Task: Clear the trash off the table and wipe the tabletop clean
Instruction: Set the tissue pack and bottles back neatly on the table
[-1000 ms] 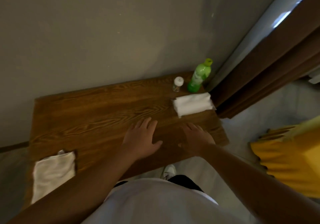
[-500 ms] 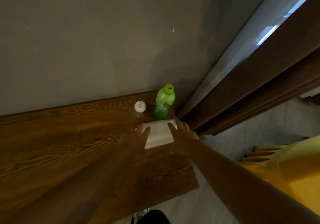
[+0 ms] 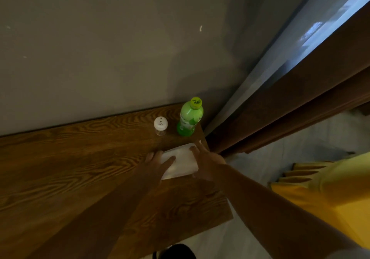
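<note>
A white folded cloth or tissue pack [image 3: 181,162] lies near the right end of the wooden table [image 3: 80,158]. My left hand [image 3: 158,163] rests on its left side with fingers spread. My right hand [image 3: 206,161] lies on its right side, fingers along the edge. Both hands touch it from above; whether either one grips it I cannot tell. A green plastic bottle [image 3: 190,118] with a yellow-green cap stands upright at the back right corner. Beside it to the left stands a small clear shaker [image 3: 160,126] with a white perforated lid.
A grey wall [image 3: 100,48] runs along the table's back edge. Brown curtains [image 3: 290,106] and a pale sheer hang just right of the table. A yellow object [image 3: 330,188] sits on the pale floor at the right. The table's right edge is close to my right hand.
Both hands have gone from the table's front edge to the white pack at the right end and now rest on it. The view has swung right; the white cloth at the left is out of sight.
</note>
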